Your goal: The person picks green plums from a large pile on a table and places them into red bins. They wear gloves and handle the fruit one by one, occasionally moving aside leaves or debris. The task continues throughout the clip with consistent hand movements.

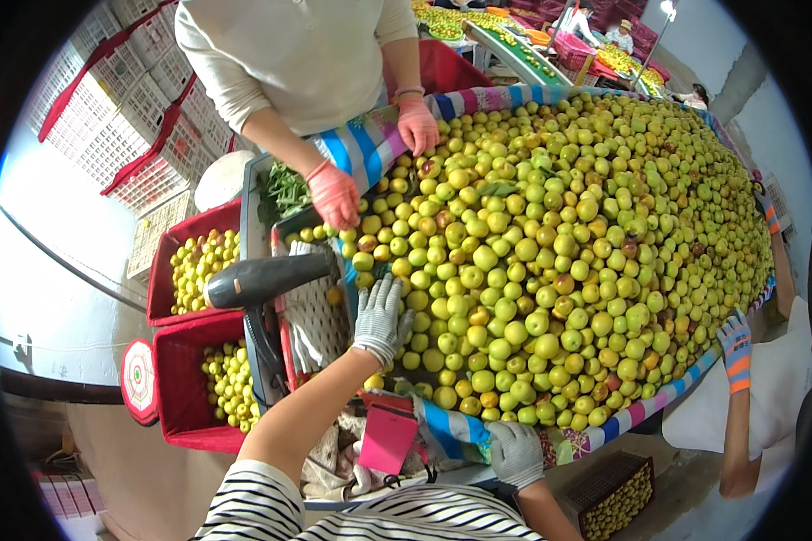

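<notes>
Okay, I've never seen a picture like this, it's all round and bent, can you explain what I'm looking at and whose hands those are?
A head-worn fisheye camera looks down, which bends the edges. The striped sleeves at the bottom are the wearer's. Their left hand, in a grey knit glove, rests on a big heap of green-yellow fruits; the right hand grips the table's striped cloth rim. Neither holds fruit. A co-worker's pink-gloved hands sort opposite. Red crates of fruit sit left.

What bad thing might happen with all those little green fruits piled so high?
The heap of small round green-yellow fruits rises above the striped cloth rim, so some might roll off the edge. The person's grey-gloved left hand presses among loose fruits, which could start a slide. The co-worker's pink-gloved hand works nearby, so hands might bump.
</notes>
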A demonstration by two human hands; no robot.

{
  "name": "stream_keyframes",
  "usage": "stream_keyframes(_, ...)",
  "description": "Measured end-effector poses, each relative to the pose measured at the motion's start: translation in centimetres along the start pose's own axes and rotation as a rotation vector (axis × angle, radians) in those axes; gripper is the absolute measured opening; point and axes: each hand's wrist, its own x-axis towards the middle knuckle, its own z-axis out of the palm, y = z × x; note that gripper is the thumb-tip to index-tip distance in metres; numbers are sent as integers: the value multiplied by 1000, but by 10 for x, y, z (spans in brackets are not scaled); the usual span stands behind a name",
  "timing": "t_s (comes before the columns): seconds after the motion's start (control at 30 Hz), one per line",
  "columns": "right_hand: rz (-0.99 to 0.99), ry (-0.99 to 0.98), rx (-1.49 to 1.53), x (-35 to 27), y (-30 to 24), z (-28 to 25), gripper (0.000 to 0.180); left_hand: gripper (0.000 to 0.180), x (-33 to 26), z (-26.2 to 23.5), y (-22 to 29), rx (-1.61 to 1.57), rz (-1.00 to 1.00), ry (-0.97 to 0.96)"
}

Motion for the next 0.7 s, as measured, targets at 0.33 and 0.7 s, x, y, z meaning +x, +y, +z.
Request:
stream_keyframes(0.33, -6, -7, -25, -3, 2, 3, 24, 49, 125, -9, 117, -213, -137, -400)
stream_keyframes(0.7, -2, -31, 4, -1, 3, -1, 24, 40, 86, 9, 98, -184, -8, -345)
